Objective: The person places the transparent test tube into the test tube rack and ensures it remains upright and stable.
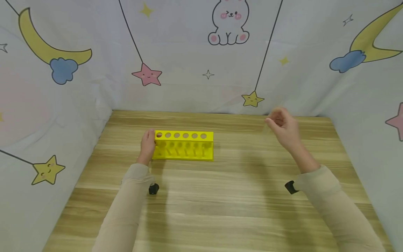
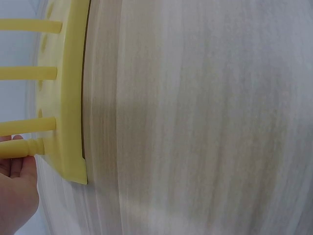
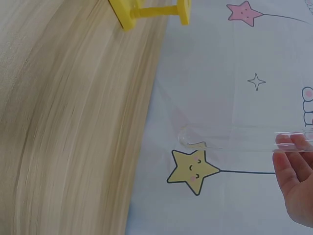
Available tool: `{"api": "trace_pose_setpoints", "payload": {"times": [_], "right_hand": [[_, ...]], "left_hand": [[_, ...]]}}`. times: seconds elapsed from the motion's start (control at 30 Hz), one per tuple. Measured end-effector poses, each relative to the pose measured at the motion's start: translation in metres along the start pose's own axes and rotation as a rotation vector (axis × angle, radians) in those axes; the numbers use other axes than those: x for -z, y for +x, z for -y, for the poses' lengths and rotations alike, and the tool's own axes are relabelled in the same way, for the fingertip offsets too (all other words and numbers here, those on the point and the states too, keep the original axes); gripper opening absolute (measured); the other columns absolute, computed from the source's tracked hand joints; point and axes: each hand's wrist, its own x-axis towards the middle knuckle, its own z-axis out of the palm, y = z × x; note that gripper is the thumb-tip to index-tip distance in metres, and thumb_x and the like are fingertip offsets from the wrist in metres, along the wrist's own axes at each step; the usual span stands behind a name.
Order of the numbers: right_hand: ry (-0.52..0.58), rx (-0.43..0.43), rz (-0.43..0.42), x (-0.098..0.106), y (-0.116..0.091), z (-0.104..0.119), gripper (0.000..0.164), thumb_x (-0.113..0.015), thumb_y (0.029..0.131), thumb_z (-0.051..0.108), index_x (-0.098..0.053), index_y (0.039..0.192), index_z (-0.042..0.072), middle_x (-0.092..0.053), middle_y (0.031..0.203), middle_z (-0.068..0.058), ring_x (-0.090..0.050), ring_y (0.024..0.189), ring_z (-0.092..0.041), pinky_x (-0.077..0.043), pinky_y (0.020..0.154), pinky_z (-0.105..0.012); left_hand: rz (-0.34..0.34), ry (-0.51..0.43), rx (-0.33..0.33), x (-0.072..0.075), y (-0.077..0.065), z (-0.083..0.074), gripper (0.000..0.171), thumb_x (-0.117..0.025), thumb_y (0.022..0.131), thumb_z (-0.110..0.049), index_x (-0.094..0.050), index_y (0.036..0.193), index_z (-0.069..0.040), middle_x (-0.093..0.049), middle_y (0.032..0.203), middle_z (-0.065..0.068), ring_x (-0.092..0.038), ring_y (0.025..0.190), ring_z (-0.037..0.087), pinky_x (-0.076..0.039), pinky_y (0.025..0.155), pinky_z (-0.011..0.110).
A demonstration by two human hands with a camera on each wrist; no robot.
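A yellow test tube rack with a row of round holes along its top stands on the wooden table. At its left end, my left hand grips the end post, and the left wrist view shows the fingers curled round that post. My right hand is raised over the back right of the table, apart from the rack. Between its thumb and fingers it pinches a clear glass test tube, rounded end pointing down. In the head view the tube is barely visible.
The wooden table reaches back to a white cloth wall printed with stars and moons. Similar cloth closes off both sides. A black strap piece is at the left wrist, another at the right.
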Motion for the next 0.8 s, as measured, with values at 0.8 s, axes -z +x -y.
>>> {"api": "trace_pose_setpoints", "payload": {"times": [0.8], "right_hand": [[0.026,0.034,0.052,-0.023,0.002,0.024,0.020,-0.057,0.084,0.006,-0.050,0.098,-0.006,-0.052,0.082,0.008,-0.055,0.080,-0.001,-0.043,0.068,-0.007]], "left_hand": [[-0.006,0.021,-0.002,0.001,0.014,0.018,0.039,-0.022,0.096,-0.042,-0.041,0.098,-0.009,-0.051,0.109,0.012,-0.039,0.087,0.023,-0.034,0.078,0.030]]}}
